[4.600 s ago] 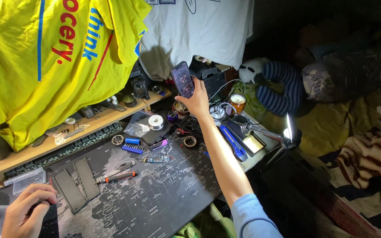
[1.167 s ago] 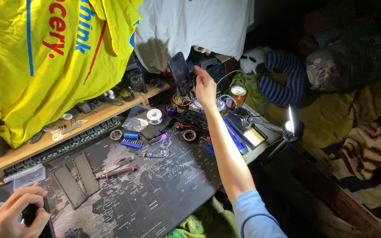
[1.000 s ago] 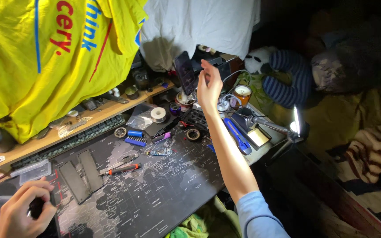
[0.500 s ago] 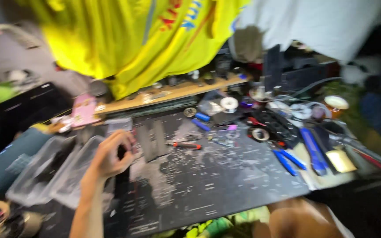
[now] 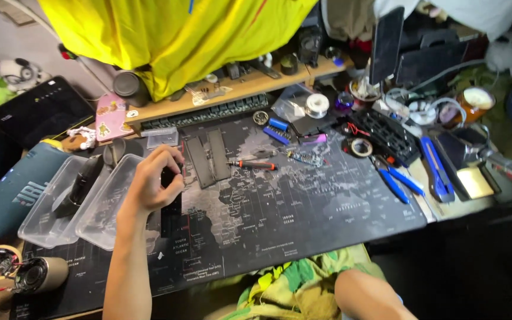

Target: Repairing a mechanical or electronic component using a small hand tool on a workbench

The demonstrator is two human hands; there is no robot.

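Dark map-printed desk mat (image 5: 303, 207) bears screwdriver (image 5: 253, 165), blue pliers (image 5: 397, 182).

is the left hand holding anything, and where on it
Yes. The left hand grips a slim black bar-shaped device by its upper end; the rest lies on the desk mat. The right hand is out of view.
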